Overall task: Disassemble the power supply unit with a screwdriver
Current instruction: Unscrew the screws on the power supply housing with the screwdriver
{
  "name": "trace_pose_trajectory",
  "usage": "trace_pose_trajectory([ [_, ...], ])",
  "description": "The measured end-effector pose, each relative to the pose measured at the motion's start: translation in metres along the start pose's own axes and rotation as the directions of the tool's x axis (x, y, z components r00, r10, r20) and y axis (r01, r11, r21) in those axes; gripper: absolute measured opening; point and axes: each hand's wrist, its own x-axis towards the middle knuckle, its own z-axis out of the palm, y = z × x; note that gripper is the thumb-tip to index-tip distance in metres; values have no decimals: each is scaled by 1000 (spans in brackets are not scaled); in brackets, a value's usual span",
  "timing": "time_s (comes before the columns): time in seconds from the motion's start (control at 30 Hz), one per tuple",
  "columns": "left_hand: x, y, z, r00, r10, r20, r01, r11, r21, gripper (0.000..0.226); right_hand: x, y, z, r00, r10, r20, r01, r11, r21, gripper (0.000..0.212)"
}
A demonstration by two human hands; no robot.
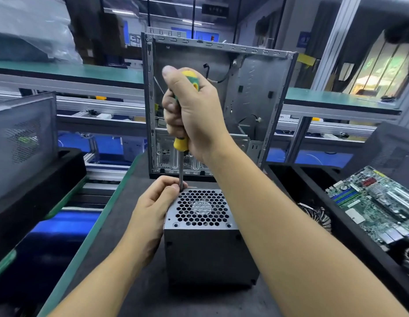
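my right hand (194, 115) fists screwdriver (181, 145) upright over power supply unit (205, 248) far-left corner | left hand (157, 202) pinches shaft, steadying tip

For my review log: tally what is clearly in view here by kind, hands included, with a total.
Hands: 2, left hand and right hand
Screwdriver: 1
Power supply unit: 1
Open computer case: 1
Motherboard: 1
Total: 6
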Motion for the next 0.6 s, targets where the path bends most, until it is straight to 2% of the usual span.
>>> trace_pose_trajectory([
  [0.1,-2,3,1,1000,3,-1,-3,1000,4,21,1,-2,0,999,20,-40,-21,1000,-19,32],
  [0.27,-1,2,3,1000,-8,-6,8,999,-37,23,-6,-5,-9,986,8,169,-31,991,134,35],
  [0.43,-8,-1,8,999,-36,-11,34,991,-128,27,-8,-8,-17,989,53,140,-77,981,177,32],
  [0.47,-5,-1,9,999,-41,1,41,993,-110,25,-8,-7,-16,988,44,148,-69,983,168,32],
  [0.53,4,-6,2,993,-24,113,32,997,-69,29,-7,-3,-10,982,30,188,-58,988,144,31],
  [0.6,15,-8,-3,989,-90,120,112,975,-192,39,-5,-1,-4,970,23,244,-49,994,100,29],
])
